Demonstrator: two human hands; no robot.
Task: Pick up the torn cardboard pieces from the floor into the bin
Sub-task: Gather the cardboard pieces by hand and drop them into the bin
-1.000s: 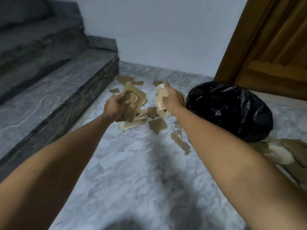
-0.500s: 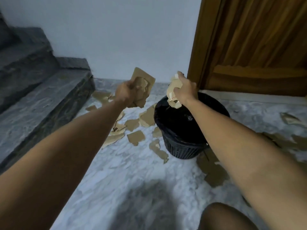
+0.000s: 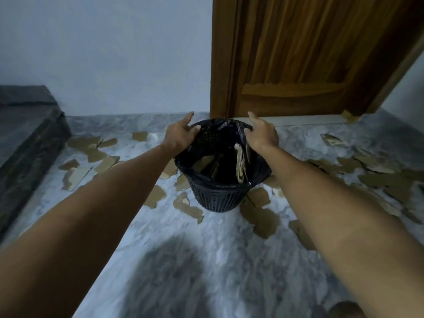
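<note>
Hands: I'm holding my left hand (image 3: 181,134) and right hand (image 3: 261,134) spread, empty, over the bin (image 3: 215,193).
Next: I'm reaching low for cardboard pieces (image 3: 188,206), gathering handfuls.

The grey marbled floor (image 3: 206,260) carries a black mesh bin (image 3: 215,196), with torn cardboard pieces (image 3: 187,206) scattered on it all around the bin.
</note>
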